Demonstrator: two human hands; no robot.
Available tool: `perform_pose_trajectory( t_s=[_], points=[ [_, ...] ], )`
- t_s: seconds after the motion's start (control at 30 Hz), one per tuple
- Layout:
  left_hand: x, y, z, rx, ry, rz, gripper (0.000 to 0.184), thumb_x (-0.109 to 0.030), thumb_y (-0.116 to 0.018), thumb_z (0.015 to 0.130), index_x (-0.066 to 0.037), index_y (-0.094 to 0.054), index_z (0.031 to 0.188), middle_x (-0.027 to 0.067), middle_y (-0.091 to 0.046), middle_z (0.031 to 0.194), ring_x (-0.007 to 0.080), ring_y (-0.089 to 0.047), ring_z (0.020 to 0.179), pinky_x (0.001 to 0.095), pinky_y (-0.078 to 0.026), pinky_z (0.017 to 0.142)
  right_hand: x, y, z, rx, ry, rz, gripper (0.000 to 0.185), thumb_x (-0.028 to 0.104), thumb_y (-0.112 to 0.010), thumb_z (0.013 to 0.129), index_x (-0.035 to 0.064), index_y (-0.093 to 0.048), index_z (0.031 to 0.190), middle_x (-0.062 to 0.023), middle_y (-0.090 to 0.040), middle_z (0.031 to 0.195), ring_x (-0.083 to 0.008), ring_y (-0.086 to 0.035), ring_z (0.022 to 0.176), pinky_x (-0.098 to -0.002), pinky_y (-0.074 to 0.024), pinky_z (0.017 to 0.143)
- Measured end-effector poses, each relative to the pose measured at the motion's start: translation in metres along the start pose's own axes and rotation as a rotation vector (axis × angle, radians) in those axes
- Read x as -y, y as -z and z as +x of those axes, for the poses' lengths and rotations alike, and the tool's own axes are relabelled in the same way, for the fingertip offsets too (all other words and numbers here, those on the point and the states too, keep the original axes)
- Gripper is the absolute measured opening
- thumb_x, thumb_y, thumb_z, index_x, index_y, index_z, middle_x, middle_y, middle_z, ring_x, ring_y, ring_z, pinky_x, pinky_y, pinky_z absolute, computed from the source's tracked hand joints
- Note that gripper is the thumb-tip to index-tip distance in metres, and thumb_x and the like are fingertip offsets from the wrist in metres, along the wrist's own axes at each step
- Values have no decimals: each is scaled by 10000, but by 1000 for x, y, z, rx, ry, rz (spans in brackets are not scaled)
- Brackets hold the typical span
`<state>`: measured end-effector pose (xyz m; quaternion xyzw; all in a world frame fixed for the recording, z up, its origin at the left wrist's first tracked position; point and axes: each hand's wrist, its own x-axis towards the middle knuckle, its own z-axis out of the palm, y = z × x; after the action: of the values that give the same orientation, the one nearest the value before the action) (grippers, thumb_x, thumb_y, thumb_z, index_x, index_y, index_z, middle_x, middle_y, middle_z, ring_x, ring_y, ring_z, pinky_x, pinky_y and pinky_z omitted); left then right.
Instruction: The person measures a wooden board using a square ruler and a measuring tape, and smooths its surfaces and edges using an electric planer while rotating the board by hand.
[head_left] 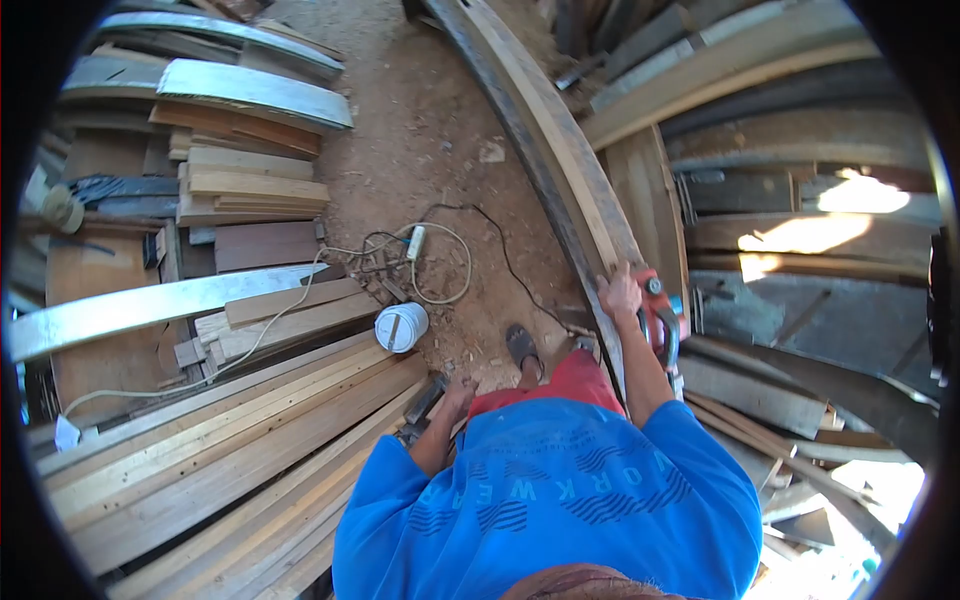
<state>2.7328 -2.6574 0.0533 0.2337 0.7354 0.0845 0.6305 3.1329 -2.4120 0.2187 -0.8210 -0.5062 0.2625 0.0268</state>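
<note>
My right hand (pixel 621 293) is closed at the near end of a long pale wooden strip (pixel 560 140), which lies along a darker beam (pixel 505 110). Just right of that hand, a red power tool (pixel 662 305) with a dark looped handle stands on the wood; its exact kind is unclear. My left hand (pixel 459 392) hangs low on the left with its fingers curled. Whatever it may hold is hidden. Close beside it is a dark object (pixel 425 400), partly covered by the stacked boards and arm.
Stacked boards (pixel 220 420) fill the left side. A white bucket (pixel 402 328) stands by them. A power strip (pixel 416 242) and cables (pixel 490 215) lie on the dirt floor (pixel 400 120). More timber (pixel 750 70) is piled on the right.
</note>
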Motion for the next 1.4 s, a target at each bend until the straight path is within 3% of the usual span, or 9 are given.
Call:
perform_pose_trajectory(
  t_s=[0.2, 0.37, 0.57, 0.67, 0.77, 0.87, 1.17, 1.23, 1.4],
  points=[
    [59, -16, -3, -21, 22, 288, 407, -332, -672, 867, -13, -697, 1118, 161, -719, 1001, 244, -671, 938, 378, -523, 830, 7, 7, -6, 21, -17, -62, 657, 385, -665, 895, 35, -370, 1367, -285, -674, 1087, -449, -664, 1030, -528, -529, 883],
    [23, -42, -35, -83, -34, 26, 348, -282, -653, 857, -9, -693, 1068, 105, -702, 843, 211, -660, 771, 356, -532, 690, 7, 5, -6, 18, 7, -87, 688, 381, -668, 895, 14, -365, 1392, -275, -685, 1063, -431, -677, 1012, -503, -545, 870],
    [-39, -57, -61, -131, -13, -369, 341, -219, -656, 876, -45, -630, 1168, 34, -584, 709, 127, -566, 599, 265, -402, 464, 6, 8, -2, 40, -6, -68, 609, 373, -671, 898, 17, -390, 1305, -262, -688, 1062, -428, -679, 1012, -503, -550, 868],
    [-34, -65, -54, -164, -107, -422, 348, -246, -665, 882, -47, -629, 1165, 42, -598, 733, 126, -572, 609, 263, -413, 473, 4, 7, -2, 37, 7, -44, 590, 368, -680, 896, 25, -388, 1277, -255, -688, 1067, -428, -678, 1019, -506, -551, 865],
    [-21, -68, -56, -75, -15, -432, 305, -268, -667, 887, -37, -669, 1085, 45, -625, 764, 152, -603, 682, 284, -495, 601, 3, 9, -2, 51, 7, -47, 589, 358, -683, 899, 23, -385, 1281, -255, -686, 1072, -431, -676, 1024, -506, -550, 867],
    [13, -74, -41, -177, -182, -63, 239, -247, -668, 875, -40, -709, 988, 45, -659, 796, 153, -625, 740, 296, -510, 684, 5, 15, -7, 47, 18, -48, 567, 348, -683, 904, 22, -394, 1267, -255, -682, 1081, -430, -675, 1031, -503, -548, 875],
    [38, -71, -52, -201, -200, -316, 175, -159, -645, 838, -25, -732, 909, 36, -691, 819, 124, -621, 758, 294, -504, 691, 7, 16, -9, 32, 24, -46, 514, 324, -694, 900, 25, -414, 1212, -253, -676, 1082, -431, -674, 1025, -500, -547, 876],
    [72, -83, 8, -215, -270, -392, 173, -140, -639, 834, -19, -735, 911, 36, -697, 814, 122, -626, 759, 294, -505, 693, 7, 18, -10, 39, 32, -39, 516, 320, -695, 899, 25, -414, 1216, -251, -675, 1081, -432, -672, 1027, -500, -548, 876],
    [10, -58, -35, -216, -199, -220, 191, -122, -639, 825, -8, -741, 940, 63, -726, 860, 137, -656, 784, 305, -515, 700, 11, 21, -11, 43, 24, -46, 543, 328, -698, 897, 30, -401, 1240, -258, -659, 1110, -433, -665, 1045, -497, -547, 880]
  ],
)
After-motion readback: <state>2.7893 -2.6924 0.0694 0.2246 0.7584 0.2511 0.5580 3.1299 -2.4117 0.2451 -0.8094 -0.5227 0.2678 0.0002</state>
